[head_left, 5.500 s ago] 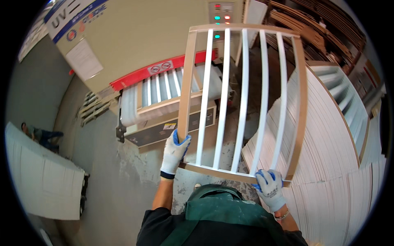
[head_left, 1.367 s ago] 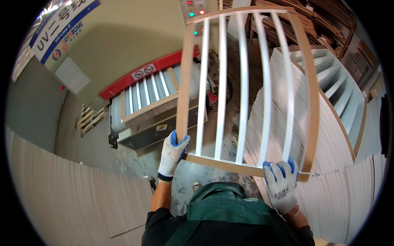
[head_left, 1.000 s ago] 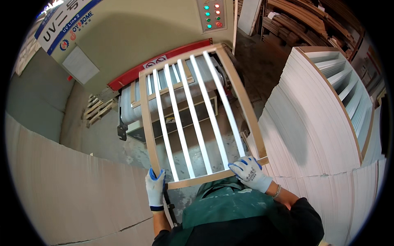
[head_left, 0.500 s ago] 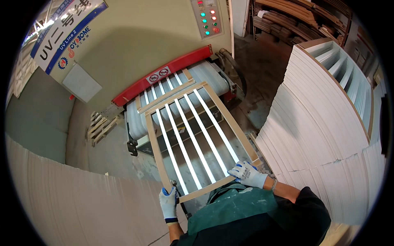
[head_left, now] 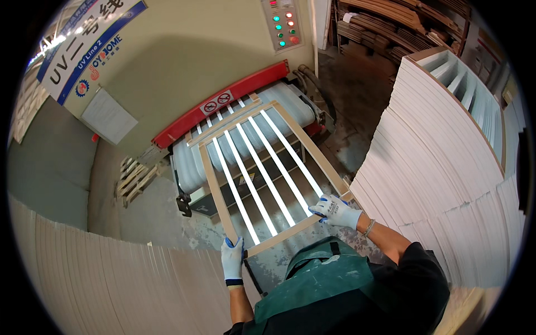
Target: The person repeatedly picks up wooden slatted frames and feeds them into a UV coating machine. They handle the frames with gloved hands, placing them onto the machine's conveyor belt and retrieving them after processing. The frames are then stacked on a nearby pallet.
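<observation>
Both my gloved hands grip a rectangular slatted frame (head_left: 310,148) with tan rails and several white slats. At its near left corner, my left hand (head_left: 232,262) is closed on the rail, thumb on top. My right hand (head_left: 336,212) is closed around the near rail close to the right corner. The far end of the frame lies over a grey ribbed conveyor belt (head_left: 187,168), while the near end is held out in front of my apron. Ahead of it, a second slatted frame (head_left: 226,124) lies partly under the machine's red bar (head_left: 262,81).
A pale machine housing (head_left: 195,61) with a lit control panel (head_left: 285,25) rises ahead. Tall stacks of white-edged frames stand at right (head_left: 430,162) and at lower left (head_left: 111,268). A wooden pallet (head_left: 137,177) lies on the floor at left.
My hands have pushed the held frame forward, farther over the belt and up to the second frame. That second frame has slid deeper under the red bar.
</observation>
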